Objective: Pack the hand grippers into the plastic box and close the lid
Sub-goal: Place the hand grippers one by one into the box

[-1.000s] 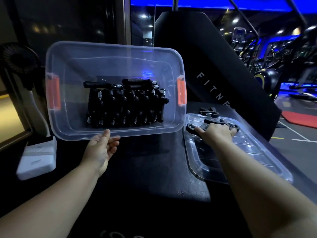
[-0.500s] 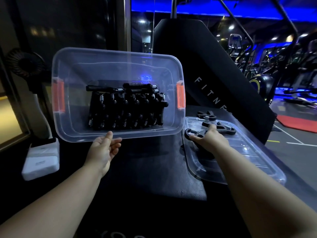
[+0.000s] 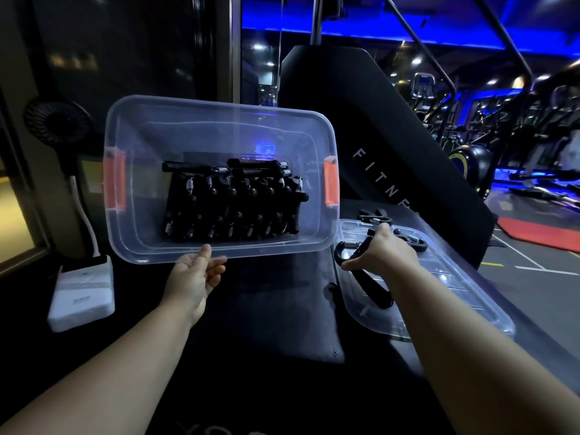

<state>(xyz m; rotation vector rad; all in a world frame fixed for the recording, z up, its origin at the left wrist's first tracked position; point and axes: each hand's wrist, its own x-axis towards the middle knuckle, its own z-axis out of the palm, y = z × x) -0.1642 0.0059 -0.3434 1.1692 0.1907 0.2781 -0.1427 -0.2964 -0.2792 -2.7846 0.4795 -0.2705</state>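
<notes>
Seen from the head camera, a small fan point(image 3: 58, 122) and a white block point(image 3: 81, 293) sit off to the left, and a dark fitness machine point(image 3: 392, 146) rises behind the table point(image 3: 266, 309). The plastic box point(image 3: 141, 183) is tipped up with its open side facing the person, and black hand grippers point(image 3: 232, 205) are packed in rows inside. The left hand point(image 3: 194, 277) holds its lower rim, thumb in front and fingers curled beneath. The lid point(image 3: 439, 284) lies flat to the right with a loose gripper point(image 3: 411, 241) on it. Above the lid, the right hand point(image 3: 386, 252) has its fingers wrapped around one hand gripper point(image 3: 367, 277).
</notes>
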